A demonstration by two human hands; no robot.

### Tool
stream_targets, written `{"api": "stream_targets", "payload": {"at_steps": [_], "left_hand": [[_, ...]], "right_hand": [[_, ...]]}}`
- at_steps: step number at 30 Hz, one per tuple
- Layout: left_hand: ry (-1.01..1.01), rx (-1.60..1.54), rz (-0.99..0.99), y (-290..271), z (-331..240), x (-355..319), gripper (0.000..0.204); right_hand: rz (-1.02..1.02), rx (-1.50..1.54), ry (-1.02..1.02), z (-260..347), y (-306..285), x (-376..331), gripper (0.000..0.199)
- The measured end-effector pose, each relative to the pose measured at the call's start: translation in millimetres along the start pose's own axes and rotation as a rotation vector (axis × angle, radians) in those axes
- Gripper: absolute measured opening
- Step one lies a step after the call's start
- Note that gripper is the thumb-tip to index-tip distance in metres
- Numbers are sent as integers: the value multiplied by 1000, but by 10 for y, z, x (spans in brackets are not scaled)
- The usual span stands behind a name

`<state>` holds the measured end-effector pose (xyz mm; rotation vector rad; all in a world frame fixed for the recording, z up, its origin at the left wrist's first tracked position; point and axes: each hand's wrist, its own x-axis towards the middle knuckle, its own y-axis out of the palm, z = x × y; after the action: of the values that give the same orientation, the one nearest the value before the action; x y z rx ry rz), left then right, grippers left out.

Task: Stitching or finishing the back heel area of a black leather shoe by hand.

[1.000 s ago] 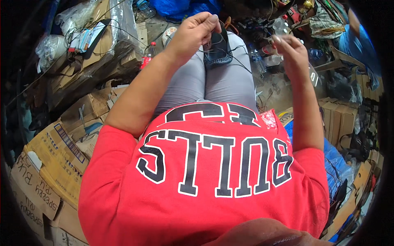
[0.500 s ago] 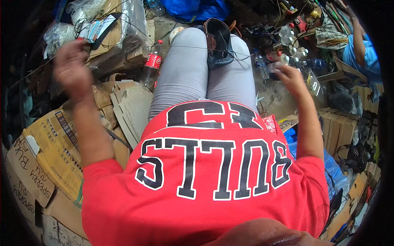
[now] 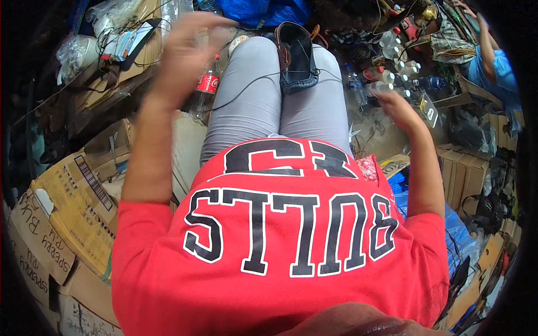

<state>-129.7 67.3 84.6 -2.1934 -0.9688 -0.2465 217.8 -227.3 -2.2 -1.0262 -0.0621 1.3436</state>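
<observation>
The dark shoe [image 3: 300,67] rests across my grey knees [image 3: 244,75], its rounded toe toward me, and the dark thread [image 3: 246,85] makes a loose curve from it over my left thigh. To handle this thread well, I believe I should draw it with an even pull, keep the shoe steady between the knees, and not let the slack catch on the red-labelled bottle [image 3: 208,84] at the left. A sudden pull could, in my judgement, tilt the shoe or make a knot. My left grip [image 3: 190,50] is raised at the far left, beside the left knee, but it is blurred, so I cannot tell if its fingers are apart or together. My right grip [image 3: 400,109] hangs at the right, near the small bottles [image 3: 378,88]; its fingers are bent, yet I cannot tell if they are clamped on anything. Compared with half a second ago, my left grip has come back from the left side toward the knees, and the thread, which was then stretched almost straight, is now slack. The shoe and my right grip have shifted only a little.
</observation>
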Motion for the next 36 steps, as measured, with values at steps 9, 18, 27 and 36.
{"api": "stream_targets", "payload": {"at_steps": [9, 18, 27, 36], "left_hand": [[24, -37, 543, 1261, 214, 366, 30], [98, -13, 705, 1340, 368, 434, 18], [-75, -292, 828, 1355, 397, 457, 21], [4, -252, 974, 1253, 404, 506, 29]], "right_hand": [[-134, 333, -402, 1196, 138, 639, 16], [-24, 286, -447, 1054, 176, 765, 13], [-26, 317, -495, 1004, 290, 759, 16], [-273, 133, -546, 1178, 450, 448, 19]]}}
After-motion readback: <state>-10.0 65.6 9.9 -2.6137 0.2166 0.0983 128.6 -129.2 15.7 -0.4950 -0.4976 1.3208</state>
